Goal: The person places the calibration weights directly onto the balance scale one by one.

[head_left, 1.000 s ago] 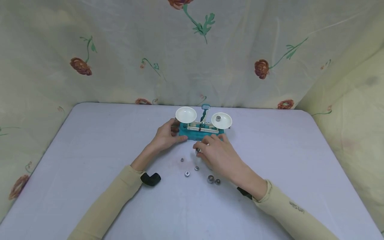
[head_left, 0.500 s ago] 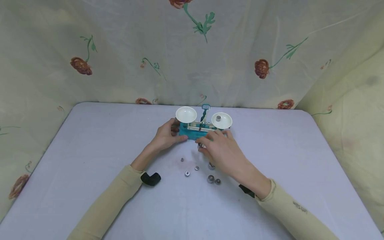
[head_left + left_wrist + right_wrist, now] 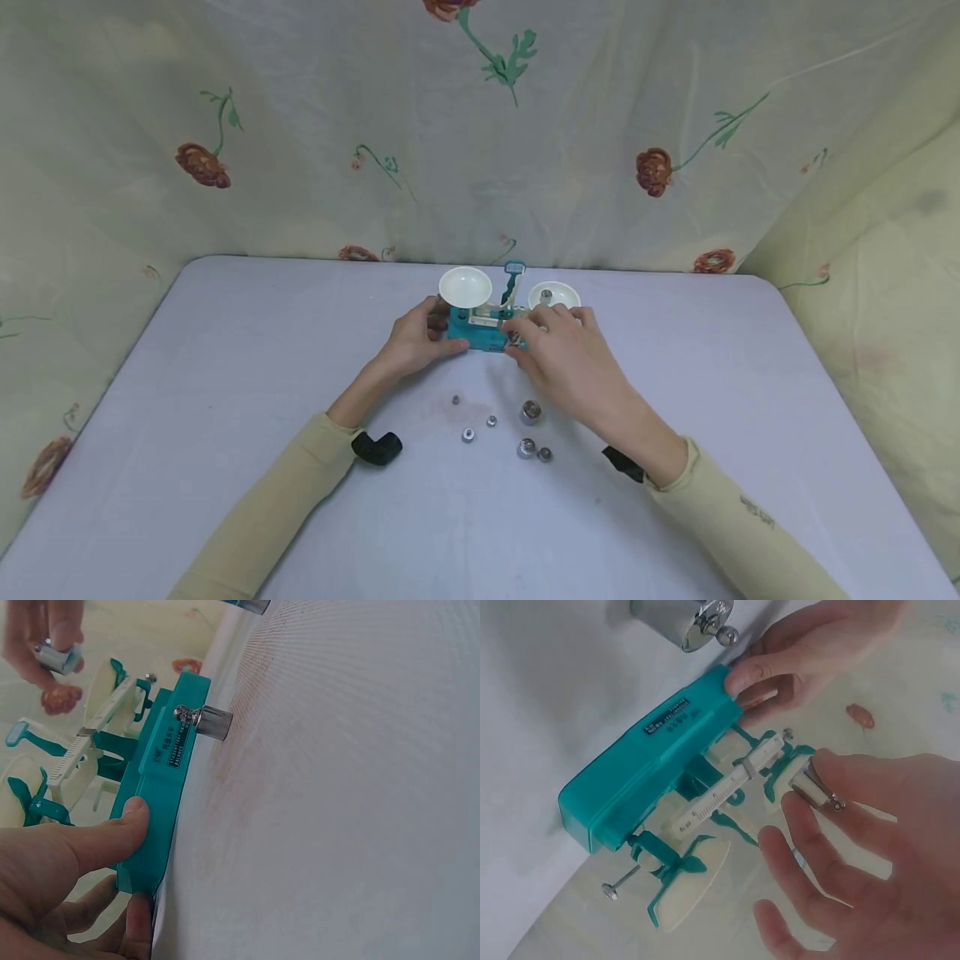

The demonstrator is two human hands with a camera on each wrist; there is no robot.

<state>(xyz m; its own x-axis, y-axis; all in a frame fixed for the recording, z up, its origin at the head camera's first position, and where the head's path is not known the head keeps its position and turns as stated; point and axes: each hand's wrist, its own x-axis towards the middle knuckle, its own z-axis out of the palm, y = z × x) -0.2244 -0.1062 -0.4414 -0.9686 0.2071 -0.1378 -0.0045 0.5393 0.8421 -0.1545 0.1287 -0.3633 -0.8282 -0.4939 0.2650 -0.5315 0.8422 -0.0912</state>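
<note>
Six loose weights (image 3: pixel 531 412) are scattered before a teal balance scale (image 3: pixel 486 335), its right end masked from above by the right hand (image 3: pixel 573 367). Near the far edge of the tabletop (image 3: pixel 300 333), the scale is set lengthwise left to right, its base (image 3: pixel 159 844) gripped by the left hand (image 3: pixel 414 340); a metal weight (image 3: pixel 807 787) is pinched roughly upright, knob (image 3: pixel 838 803) up, by the right.

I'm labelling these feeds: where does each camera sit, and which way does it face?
Head: on the head, facing forward and down at the balance on the table; left hand, right hand and sleeves show.
Left wrist: on that wrist, facing the balance; left hand grips it, right hand partly visible upper left.
Right wrist: on that wrist, facing the balance; right hand pinches a weight, left hand beyond.
Both wrist views share the balance and pinched weight.
</note>
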